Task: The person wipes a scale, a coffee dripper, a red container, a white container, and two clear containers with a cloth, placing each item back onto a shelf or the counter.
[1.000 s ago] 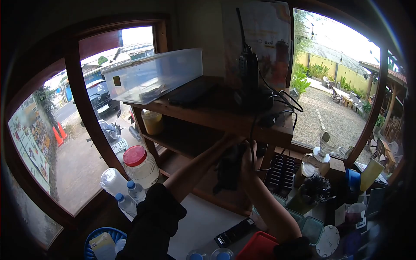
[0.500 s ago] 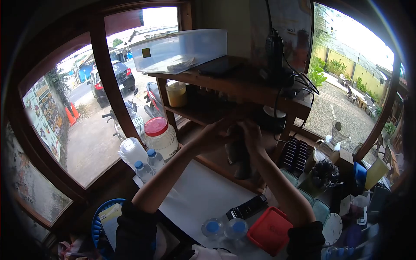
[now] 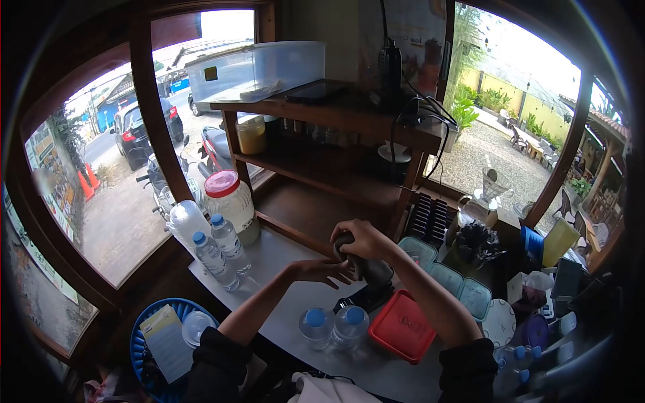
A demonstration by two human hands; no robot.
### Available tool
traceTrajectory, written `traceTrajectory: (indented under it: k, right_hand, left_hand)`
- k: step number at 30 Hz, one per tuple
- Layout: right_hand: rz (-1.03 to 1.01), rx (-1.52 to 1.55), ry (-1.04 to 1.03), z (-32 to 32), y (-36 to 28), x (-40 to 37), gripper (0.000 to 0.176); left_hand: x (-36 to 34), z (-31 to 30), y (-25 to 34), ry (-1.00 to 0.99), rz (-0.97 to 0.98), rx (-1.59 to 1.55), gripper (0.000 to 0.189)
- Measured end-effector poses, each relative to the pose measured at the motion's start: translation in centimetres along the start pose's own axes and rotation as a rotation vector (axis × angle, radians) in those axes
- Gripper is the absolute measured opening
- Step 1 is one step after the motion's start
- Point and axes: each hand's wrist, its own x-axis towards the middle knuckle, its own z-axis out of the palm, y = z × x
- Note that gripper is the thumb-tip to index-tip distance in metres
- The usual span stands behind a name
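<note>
Nearby, bottles (image 3: 350, 330), right hand (image 3: 359, 240) gripping apparent cloth (image 3: 376, 273)

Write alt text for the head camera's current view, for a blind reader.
A person's right hand holds a dark, cloth-like item, the left hand open beside it, over a white table with plastic bottles and a red-lidded container; wooden shelves stand behind, between windows.

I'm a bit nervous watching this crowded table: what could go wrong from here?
The dark cloth in the right hand hangs over the black device and might drag it. A low swing could tip the two front bottles close by. The left arm might bump the standing bottles near the table's left edge.
</note>
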Motion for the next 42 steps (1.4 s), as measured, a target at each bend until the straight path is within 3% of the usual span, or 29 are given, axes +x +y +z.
traceTrajectory:
  k: [2, 5, 6, 13, 15, 18, 21, 22, 25, 26, 29, 33, 36, 42]
  right_hand:
    - [0.036, -0.006, 0.021, -0.7, 0.0, -0.6, 0.026]
    - [0.094, -0.014, 0.072, -1.6, -0.5, -1.2, 0.025]
    - [0.098, -0.02, 0.084, -1.7, -0.5, -1.4, 0.025]
    - [0.105, -0.008, 0.09, -1.3, 0.1, -1.3, 0.024]
    - [0.117, -0.024, 0.062, -1.1, 0.3, -1.1, 0.023]
    - [0.12, -0.028, 0.041, -1.0, 0.5, -0.9, 0.023]
    - [0.143, -0.011, 0.015, -0.8, 0.4, -0.5, 0.023]
    - [0.153, -0.003, 0.002, -0.6, 0.4, -0.3, 0.023]
    - [0.096, -0.025, 0.0, 0.5, 0.9, 0.2, 0.022]
    - [0.09, -0.021, -0.008, 0.7, 0.9, 0.4, 0.022]
    - [0.076, -0.012, -0.028, 1.4, 0.6, 0.7, 0.022]
    - [0.063, -0.009, -0.028, 1.8, 0.3, 1.0, 0.022]
    - [0.073, -0.017, -0.041, 1.7, 0.5, 0.9, 0.023]
    - [0.025, -0.024, -0.08, 1.5, 1.2, 1.1, 0.024]
  left_hand:
    - [1.7, 0.4, -1.7, -0.096, 0.07, 0.232, 0.074]
    - [3.5, 3.2, -1.6, -0.007, -0.112, 0.403, 0.086]
    - [4.4, 3.7, -1.4, 0.002, -0.064, 0.433, 0.096]
    - [4.7, 4.8, -0.1, 0.041, 0.067, 0.798, 0.083]
    - [5.3, 4.5, -1.8, 0.082, 0.072, 0.814, 0.078]
    - [5.1, 1.5, -3.8, 0.117, -0.081, 0.544, 0.059]
    - [3.0, 0.7, -3.5, 0.193, 0.058, 0.448, 0.061]
    - [2.1, 1.6, -2.1, 0.161, -0.068, 0.366, 0.072]
    - [1.4, 3.1, -3.0, 0.059, -0.046, 0.34, 0.075]
    - [1.6, 3.4, -3.1, 0.076, -0.086, 0.38, 0.083]
    - [2.0, 4.6, -3.7, 0.189, 0.116, 0.76, 0.079]
    - [2.4, 5.1, -4.3, 0.264, 0.182, 0.766, 0.08]
    - [0.7, 4.5, -2.3, 0.212, 0.078, 0.808, 0.069]
    - [-2.3, 1.5, -2.9, 0.205, 0.207, 0.789, 0.06]
